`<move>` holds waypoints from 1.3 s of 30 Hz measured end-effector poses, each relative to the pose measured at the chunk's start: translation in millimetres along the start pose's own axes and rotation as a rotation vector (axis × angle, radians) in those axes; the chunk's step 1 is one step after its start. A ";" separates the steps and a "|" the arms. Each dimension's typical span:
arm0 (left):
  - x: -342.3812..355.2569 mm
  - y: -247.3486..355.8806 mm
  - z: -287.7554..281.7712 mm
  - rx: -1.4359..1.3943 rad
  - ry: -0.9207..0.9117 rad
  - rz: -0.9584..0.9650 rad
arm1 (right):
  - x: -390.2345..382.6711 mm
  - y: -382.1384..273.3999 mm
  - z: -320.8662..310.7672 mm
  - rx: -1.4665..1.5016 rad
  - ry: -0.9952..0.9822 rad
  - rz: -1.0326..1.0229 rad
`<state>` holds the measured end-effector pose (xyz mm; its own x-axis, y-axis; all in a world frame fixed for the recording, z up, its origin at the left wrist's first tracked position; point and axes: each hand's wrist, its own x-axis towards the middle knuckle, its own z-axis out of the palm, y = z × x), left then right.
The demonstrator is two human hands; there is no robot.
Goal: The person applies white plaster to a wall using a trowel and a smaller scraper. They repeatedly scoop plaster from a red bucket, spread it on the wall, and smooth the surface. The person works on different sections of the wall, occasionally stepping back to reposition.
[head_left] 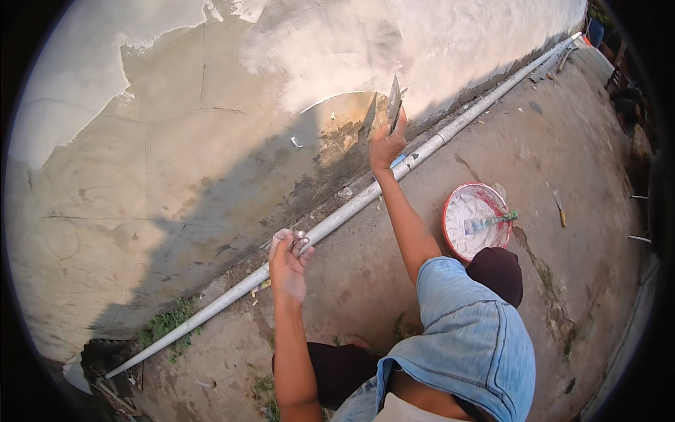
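Note:
My right hand is closed around a flat metal putty knife, its blade pointing up beside the wall. Behind the blade, a curved white edge of fresh filler borders a bare, stained patch. My left hand hovers over the white pipe, its whitened fingers loosely bent and slightly apart. No object shows in that hand. By my right knee, a red-rimmed bowl holds white paste. A flat scraper with a greenish handle lies across the paste and the rim.
The long pipe runs diagonally along the wall's foot. On the concrete ground at right lies a narrow tool with a yellowish handle. Weeds grow near the pipe's lower end. Cracks cross the ground beyond the bowl.

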<state>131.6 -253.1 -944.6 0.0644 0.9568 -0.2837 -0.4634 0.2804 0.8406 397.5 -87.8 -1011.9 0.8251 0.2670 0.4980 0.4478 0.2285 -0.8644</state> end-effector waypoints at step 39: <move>-3.6 3.7 -22.1 -0.052 -0.027 -0.009 | -194.3 -97.2 31.4 0.334 -0.543 0.047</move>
<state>110.2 -257.3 -950.7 0.0926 0.9561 -0.2780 -0.5076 0.2855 0.8129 182.8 -132.5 -1022.5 0.5099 0.7003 0.4996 0.2111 0.4611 -0.8619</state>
